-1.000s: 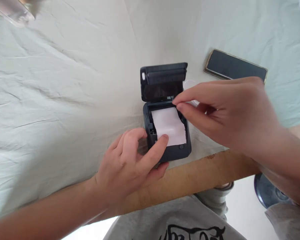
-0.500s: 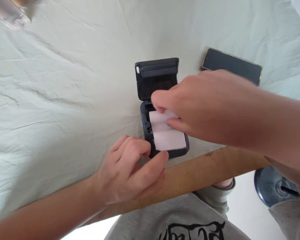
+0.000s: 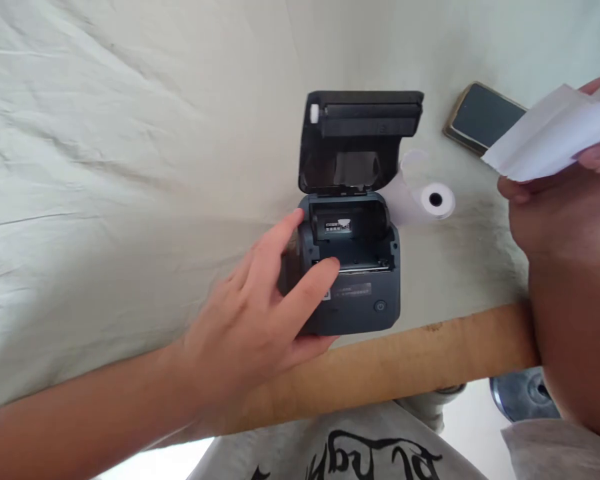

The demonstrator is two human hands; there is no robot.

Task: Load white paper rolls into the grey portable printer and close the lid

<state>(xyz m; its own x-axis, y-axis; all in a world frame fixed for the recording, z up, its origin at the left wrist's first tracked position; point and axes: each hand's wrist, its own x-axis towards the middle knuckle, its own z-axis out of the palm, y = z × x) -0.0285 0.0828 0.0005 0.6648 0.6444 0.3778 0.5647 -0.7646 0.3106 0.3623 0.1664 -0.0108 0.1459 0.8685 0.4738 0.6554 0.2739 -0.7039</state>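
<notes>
A small dark printer lies on the cloth with its lid raised and its paper bay showing. My left hand grips the printer's left side, thumb on the top near the bay's edge and other fingers around the side and front. At the right edge, my right hand holds a white paper piece between its fingers, partly out of frame. A white paper roll with a dark core rests just right of the printer, partly behind the lid.
A phone lies at the upper right, partly covered by the paper. The wooden table edge runs along the front. A round dark base stands below at the lower right.
My right hand has moved from the printer to the far right with the paper. The bay is now uncovered and the roll shows beside it. My left hand now grips the printer's side.
</notes>
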